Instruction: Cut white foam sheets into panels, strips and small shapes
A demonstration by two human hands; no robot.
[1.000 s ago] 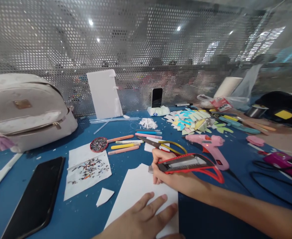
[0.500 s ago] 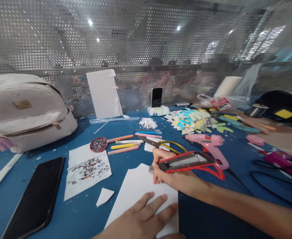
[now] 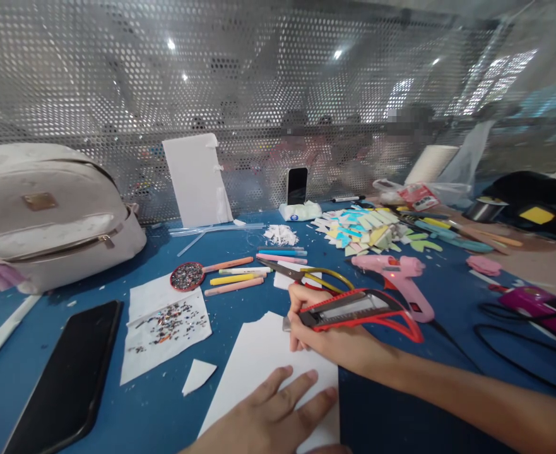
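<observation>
My left hand (image 3: 268, 416) lies flat with fingers spread on a white sheet of paper (image 3: 259, 359) at the near edge of the blue table. My right hand (image 3: 322, 331) grips a red and black utility knife (image 3: 358, 309), its front end resting at the sheet's upper right edge. The knife's body points right, over my wrist. A small white paper scrap (image 3: 198, 375) lies just left of the sheet.
Scissors (image 3: 306, 275) and a pink glue gun (image 3: 401, 277) lie beyond my right hand. Coloured pens (image 3: 237, 277), a glitter-strewn paper (image 3: 164, 325), a black phone (image 3: 67, 378), a beige backpack (image 3: 45, 214) and coloured paper pieces (image 3: 363, 230) surround the work area. Cables (image 3: 509, 340) run at right.
Almost nothing differs; the knife and my right hand have shifted very slightly, and the view has nudged a little.
</observation>
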